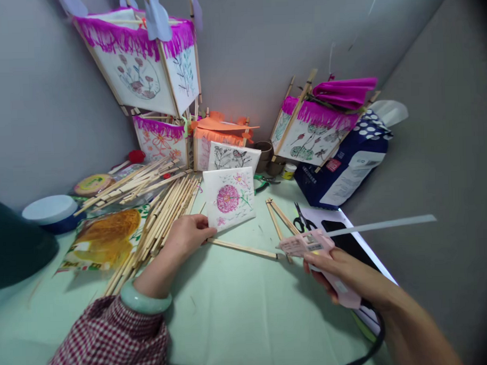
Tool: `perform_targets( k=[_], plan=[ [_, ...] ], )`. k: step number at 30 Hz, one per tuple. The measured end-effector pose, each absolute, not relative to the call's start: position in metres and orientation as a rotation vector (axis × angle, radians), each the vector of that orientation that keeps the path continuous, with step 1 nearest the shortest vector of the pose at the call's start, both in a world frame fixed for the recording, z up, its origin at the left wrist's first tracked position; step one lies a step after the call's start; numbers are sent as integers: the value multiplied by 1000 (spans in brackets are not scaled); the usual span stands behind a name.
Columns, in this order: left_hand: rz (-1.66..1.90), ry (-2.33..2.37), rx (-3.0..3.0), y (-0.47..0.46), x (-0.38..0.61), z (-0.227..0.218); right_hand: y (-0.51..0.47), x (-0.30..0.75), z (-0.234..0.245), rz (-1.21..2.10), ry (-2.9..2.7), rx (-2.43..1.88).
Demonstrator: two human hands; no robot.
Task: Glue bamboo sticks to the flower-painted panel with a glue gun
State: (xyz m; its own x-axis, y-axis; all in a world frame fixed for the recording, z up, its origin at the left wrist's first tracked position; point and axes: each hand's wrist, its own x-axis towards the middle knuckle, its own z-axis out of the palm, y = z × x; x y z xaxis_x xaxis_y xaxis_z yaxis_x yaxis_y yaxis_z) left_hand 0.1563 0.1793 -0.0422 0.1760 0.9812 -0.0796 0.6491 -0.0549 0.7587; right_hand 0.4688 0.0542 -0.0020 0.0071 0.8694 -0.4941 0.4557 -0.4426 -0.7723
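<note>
Nearest the lens: maroon-and-white checked sleeve (113, 339), reaching in from lower left, jade-green bangle (146, 299) at cuff. Largest: table (240, 321) under pale green cloth. Next down: tall paper lantern (144, 79) with magenta fringe, back left; smaller lantern (309, 135), back right, overlapping navy package (311, 185). Noted loose bundle of wooden sticks (165, 222), left of centre. Recorded right hand (336, 267) wrapped round pink glue gun (309, 243), fingers closed on grip, long white glue stick (389, 224) jutting from rear. Noted white panel (230, 199) with pink flower, standing tilted, mid-table. Observed left hand (187, 235) at panel's lower left corner, thumb and fingers nearly together, at near end of single stick (243, 248); cannot tell whether pinching wood, panel or both. Traced single stick across cloth, right end just beside nozzle (278, 247); cannot tell if touching. Also logged: black scissors (303, 220), just behind gun.
</note>
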Motion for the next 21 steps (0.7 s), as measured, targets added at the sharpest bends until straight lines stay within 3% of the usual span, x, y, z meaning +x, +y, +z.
perform_targets(
  k=[11,21],
  plan=[
    [616,1575,1794,173,161,-31,53,455,-6,1433,-1473,-1889],
    [625,1467,1821,180,157,-47,57,448,-4,1422,-1597,-1853]
  ],
)
